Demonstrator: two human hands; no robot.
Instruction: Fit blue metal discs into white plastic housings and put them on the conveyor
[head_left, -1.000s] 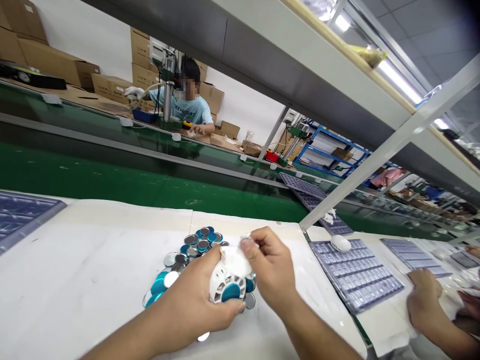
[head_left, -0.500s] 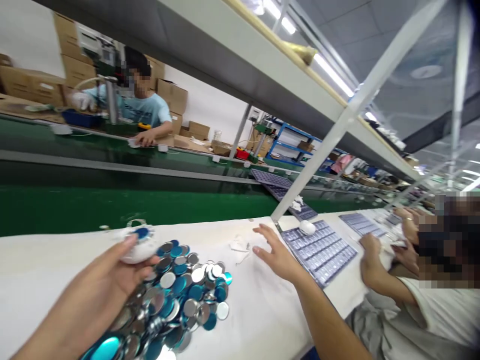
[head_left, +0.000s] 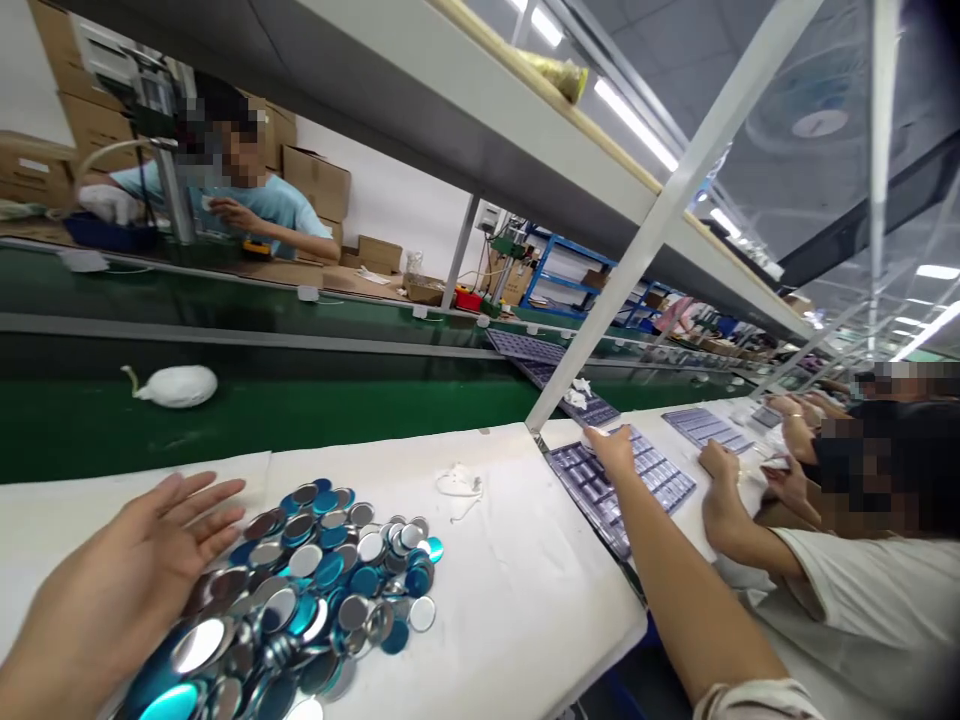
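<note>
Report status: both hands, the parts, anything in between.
Left hand open, empty, beside the disc pile. Right hand on the grey tray, grip unclear. White part on the green belt. White scrap lies between.

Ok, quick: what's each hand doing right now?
Left hand: open, empty, fingers spread beside the pile of discs.
Right hand: holds nothing, resting on the tray.

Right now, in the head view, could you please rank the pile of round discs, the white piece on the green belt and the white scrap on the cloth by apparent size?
1. pile of round discs, though nearest the camera
2. white piece
3. white scrap
</note>
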